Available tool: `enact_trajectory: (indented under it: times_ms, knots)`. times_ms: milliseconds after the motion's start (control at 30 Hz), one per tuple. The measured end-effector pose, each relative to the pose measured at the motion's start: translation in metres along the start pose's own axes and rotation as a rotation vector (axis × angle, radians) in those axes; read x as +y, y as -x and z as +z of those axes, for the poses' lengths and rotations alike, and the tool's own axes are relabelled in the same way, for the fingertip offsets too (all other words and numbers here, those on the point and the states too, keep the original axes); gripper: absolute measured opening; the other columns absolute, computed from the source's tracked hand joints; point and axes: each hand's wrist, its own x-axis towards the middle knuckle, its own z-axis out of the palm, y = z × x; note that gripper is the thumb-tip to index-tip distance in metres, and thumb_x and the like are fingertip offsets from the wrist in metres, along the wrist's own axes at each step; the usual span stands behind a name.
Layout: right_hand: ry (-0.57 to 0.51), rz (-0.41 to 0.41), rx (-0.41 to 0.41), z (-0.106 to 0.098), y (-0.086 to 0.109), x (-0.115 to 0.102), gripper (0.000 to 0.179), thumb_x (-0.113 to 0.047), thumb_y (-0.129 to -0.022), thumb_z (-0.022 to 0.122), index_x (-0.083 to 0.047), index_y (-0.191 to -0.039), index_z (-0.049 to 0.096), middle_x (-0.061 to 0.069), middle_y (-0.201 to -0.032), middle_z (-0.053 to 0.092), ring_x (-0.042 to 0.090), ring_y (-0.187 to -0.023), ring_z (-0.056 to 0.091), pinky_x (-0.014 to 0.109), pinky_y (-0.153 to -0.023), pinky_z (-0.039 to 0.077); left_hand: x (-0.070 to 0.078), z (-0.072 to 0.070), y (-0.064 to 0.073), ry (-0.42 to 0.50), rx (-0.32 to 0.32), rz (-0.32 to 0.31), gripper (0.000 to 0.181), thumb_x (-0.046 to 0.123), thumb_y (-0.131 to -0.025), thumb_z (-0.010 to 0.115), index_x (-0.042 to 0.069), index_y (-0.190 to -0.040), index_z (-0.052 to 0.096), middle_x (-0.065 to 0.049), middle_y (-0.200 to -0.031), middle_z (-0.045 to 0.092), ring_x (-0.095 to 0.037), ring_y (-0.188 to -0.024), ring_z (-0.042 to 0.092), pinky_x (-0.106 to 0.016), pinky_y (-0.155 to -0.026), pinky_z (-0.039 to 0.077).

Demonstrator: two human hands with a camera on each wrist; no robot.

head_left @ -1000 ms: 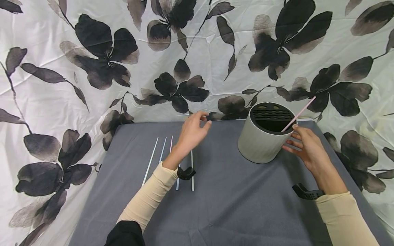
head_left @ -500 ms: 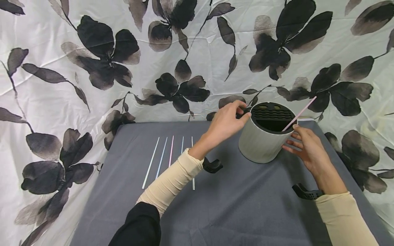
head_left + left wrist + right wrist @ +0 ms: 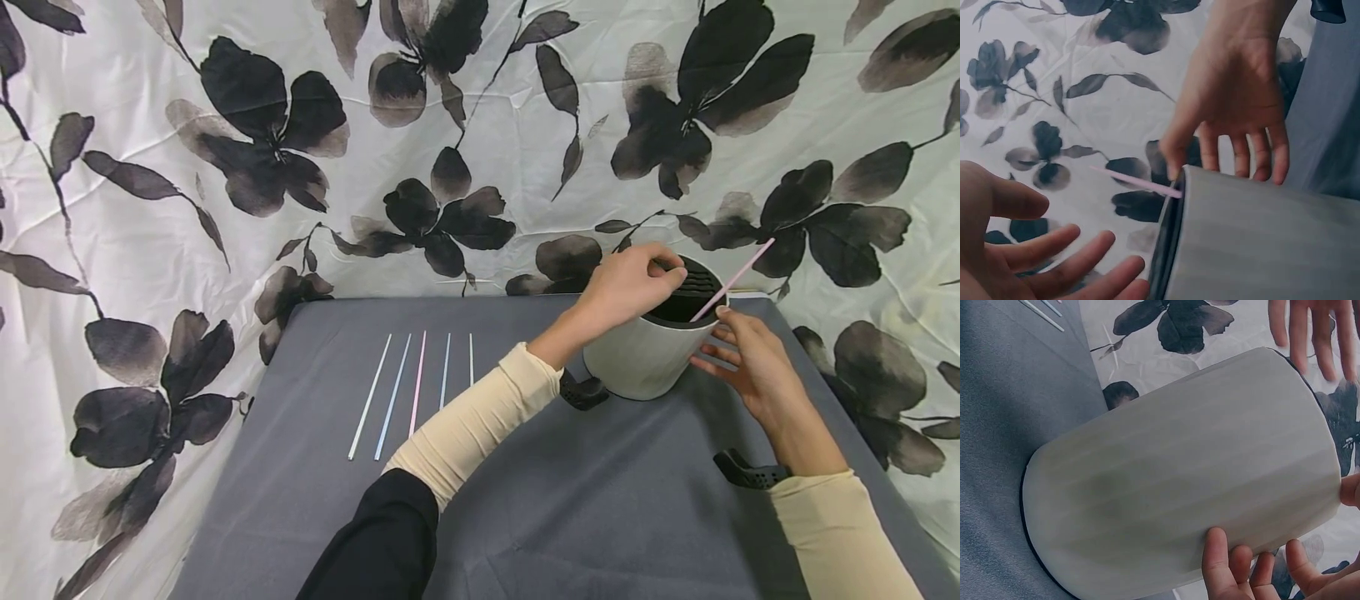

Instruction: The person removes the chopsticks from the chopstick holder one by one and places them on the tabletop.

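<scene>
A pale grey cylindrical utensil holder (image 3: 637, 358) with a black slotted top stands at the table's back right. A pink straw (image 3: 738, 273) leans out of its opening, past the right rim. My left hand (image 3: 630, 283) hovers over the holder's top left; in the left wrist view its loosely bent fingers (image 3: 1085, 262) are spread with nothing between them. My right hand (image 3: 757, 367) is at the holder's right side, thumb at the rim near the straw. The right wrist view shows its fingertips (image 3: 1216, 556) against the holder's wall (image 3: 1179, 475).
Several thin straws lie side by side on the grey table cloth (image 3: 300, 467), among them a white straw (image 3: 370, 396), a blue straw (image 3: 393, 396) and a pink straw (image 3: 417, 383). My left forearm covers the lower ends of some. Floral fabric (image 3: 525, 150) hangs behind the table.
My left hand has moved right, from above the straws to over the holder's top. The right hand, the holder and the leaning pink straw have stayed put.
</scene>
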Motion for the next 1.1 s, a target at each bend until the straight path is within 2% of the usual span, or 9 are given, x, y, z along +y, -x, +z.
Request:
enact_trajectory:
  times_ms: [267,567,867,1033,1100]
  knots:
    - [-0.004,-0.011,-0.002,0.0,0.001,0.003,0.036,-0.05,-0.102,0.062,-0.026,-0.123,0.043,-0.001,-0.12,0.041,0.013,-0.095,0.062,0.03,-0.076,0.065,-0.001,0.026,-0.02,-0.028,-0.05,-0.003,0.027,0.039,-0.106,0.059,0.033,-0.13,0.071,0.018,-0.114,0.072,0.004,-0.095,0.064,-0.018,-0.075,0.05]
    - [-0.011,0.011,-0.01,0.002,0.0,0.003,0.038,-0.051,-0.101,0.064,-0.027,-0.123,0.043,-0.001,-0.121,0.041,0.013,-0.096,0.063,0.03,-0.078,0.065,-0.003,0.046,-0.031,-0.073,-0.167,0.013,0.034,0.034,-0.109,0.053,0.032,-0.141,0.065,0.017,-0.118,0.071,0.0,-0.08,0.064,-0.018,-0.064,0.047]
    - [0.009,0.005,-0.005,0.001,0.0,0.001,0.039,-0.052,-0.101,0.063,-0.027,-0.122,0.042,-0.001,-0.122,0.039,0.013,-0.097,0.062,0.03,-0.077,0.065,-0.001,0.057,-0.039,-0.13,-0.189,0.028,0.036,0.028,-0.11,0.052,0.03,-0.144,0.063,0.015,-0.112,0.071,-0.005,-0.062,0.053,-0.019,-0.056,0.041]
    - [0.015,0.003,-0.007,0.0,0.002,0.0,0.039,-0.052,-0.101,0.064,-0.027,-0.122,0.042,-0.001,-0.122,0.039,0.013,-0.096,0.063,0.031,-0.078,0.065,0.001,0.064,-0.042,-0.188,-0.19,0.049,0.036,0.026,-0.111,0.051,0.032,-0.144,0.063,0.015,-0.098,0.069,-0.005,-0.054,0.045,-0.019,-0.051,0.036]
    - [0.009,-0.002,-0.007,0.0,0.002,0.0,0.039,-0.052,-0.101,0.063,-0.027,-0.122,0.042,-0.001,-0.121,0.039,0.013,-0.096,0.062,0.03,-0.077,0.065,0.001,0.067,-0.042,-0.201,-0.169,0.056,0.035,0.026,-0.11,0.052,0.032,-0.142,0.064,0.014,-0.093,0.068,-0.005,-0.053,0.044,-0.02,-0.05,0.036]
